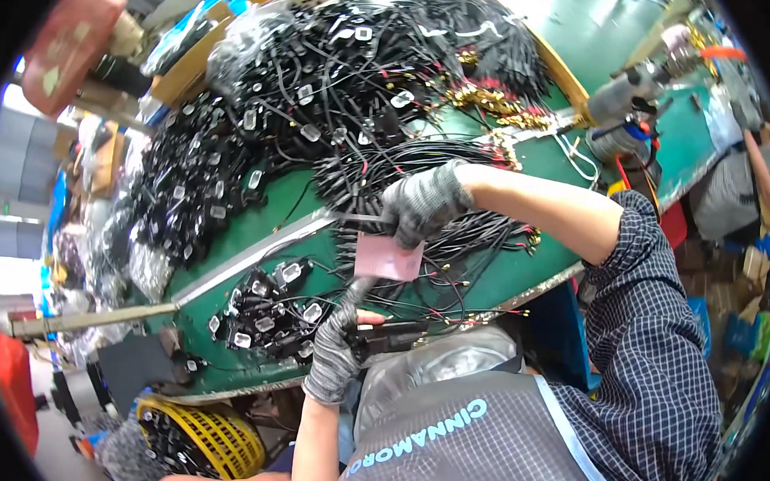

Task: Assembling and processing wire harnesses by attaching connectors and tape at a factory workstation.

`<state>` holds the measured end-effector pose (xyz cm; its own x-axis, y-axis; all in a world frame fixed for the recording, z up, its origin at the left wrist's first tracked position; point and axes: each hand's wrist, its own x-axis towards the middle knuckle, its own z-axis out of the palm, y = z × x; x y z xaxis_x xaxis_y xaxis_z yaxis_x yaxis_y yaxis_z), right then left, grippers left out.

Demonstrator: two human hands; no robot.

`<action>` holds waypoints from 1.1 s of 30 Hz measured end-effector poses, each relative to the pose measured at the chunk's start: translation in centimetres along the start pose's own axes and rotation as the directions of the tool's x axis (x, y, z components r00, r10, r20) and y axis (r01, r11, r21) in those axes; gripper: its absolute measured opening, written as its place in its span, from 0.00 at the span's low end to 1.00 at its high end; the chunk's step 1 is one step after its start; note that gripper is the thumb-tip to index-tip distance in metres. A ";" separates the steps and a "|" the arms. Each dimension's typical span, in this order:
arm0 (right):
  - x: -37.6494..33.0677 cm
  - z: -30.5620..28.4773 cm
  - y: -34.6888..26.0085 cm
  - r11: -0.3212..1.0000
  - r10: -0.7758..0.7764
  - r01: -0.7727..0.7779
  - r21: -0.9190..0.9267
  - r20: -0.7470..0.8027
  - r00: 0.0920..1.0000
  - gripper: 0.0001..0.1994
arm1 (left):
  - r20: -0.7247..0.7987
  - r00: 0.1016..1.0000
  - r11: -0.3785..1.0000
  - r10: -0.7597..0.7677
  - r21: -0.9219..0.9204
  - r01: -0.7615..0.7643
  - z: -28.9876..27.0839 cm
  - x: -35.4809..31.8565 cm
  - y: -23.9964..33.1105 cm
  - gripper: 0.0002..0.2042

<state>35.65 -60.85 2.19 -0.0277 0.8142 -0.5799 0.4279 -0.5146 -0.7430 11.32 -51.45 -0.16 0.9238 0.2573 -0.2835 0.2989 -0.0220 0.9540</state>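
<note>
My right hand (426, 203), in a grey knitted glove, is closed on the upper edge of a pink slip (387, 258) of paper or card. It hangs above a spread of black cables (464, 232) on the green table. Below the slip is my left hand (336, 351), in a striped grey glove with a bare thumb tip showing. Its index finger points up toward the slip's lower left corner; I cannot tell whether they touch. The thumb stands apart from the index, and the other fingers are partly hidden. Black connectors with clear plastic pieces (264, 308) lie left of it.
A large heap of black cables (349, 91) covers the table's far side, with gold-coloured ends (488, 98) at its right. A pale strip (254, 255) crosses the green table (536, 174). A yellow basket (218, 436) of black parts stands below the near left edge.
</note>
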 end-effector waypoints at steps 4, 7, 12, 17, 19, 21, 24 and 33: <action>-1.6 1.4 0.6 0.986 -0.097 0.110 -0.126 0.101 0.990 0.08 | 0.096 0.991 0.995 -0.093 0.031 0.091 0.6 1.3 0.3 0.17; -2.3 3.1 2.5 0.970 -0.131 0.128 -0.205 -0.001 0.991 0.07 | 0.190 0.975 0.989 -0.113 0.112 0.093 2.7 2.6 1.0 0.16; -4.6 4.8 5.1 0.990 -0.090 0.081 -0.118 -0.073 0.993 0.07 | 0.234 0.963 0.984 -0.136 0.141 0.105 5.0 4.1 1.7 0.15; -8.5 7.9 10.8 0.973 0.136 -0.119 0.199 -0.075 0.988 0.09 | 0.183 0.977 0.990 -0.107 0.110 0.088 5.3 5.2 0.6 0.15; -10.4 9.1 13.3 0.934 0.244 -0.197 0.299 -0.130 0.961 0.10 | 0.211 0.976 0.989 -0.056 0.149 0.024 5.1 6.0 -1.5 0.17; -11.6 9.8 16.6 0.905 0.205 -0.105 0.413 -0.206 0.957 0.11 | 0.246 0.968 0.968 0.048 0.228 -0.105 5.3 7.1 -3.9 0.19; -14.0 10.2 19.7 0.857 0.246 -0.099 0.505 -0.233 0.941 0.11 | 0.243 0.967 0.993 -0.070 -0.075 0.090 8.3 8.1 -6.2 0.18; -16.6 8.8 27.2 0.849 0.497 -0.389 0.357 -0.292 0.817 0.09 | 0.397 0.881 0.895 -0.259 -0.245 0.373 12.9 11.5 -9.5 0.23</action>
<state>39.74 -90.74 -11.31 0.4543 0.4876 -0.7456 0.0512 -0.8498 -0.5246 22.17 -60.78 -13.76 0.8312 -0.1509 -0.5350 0.5536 0.3127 0.7719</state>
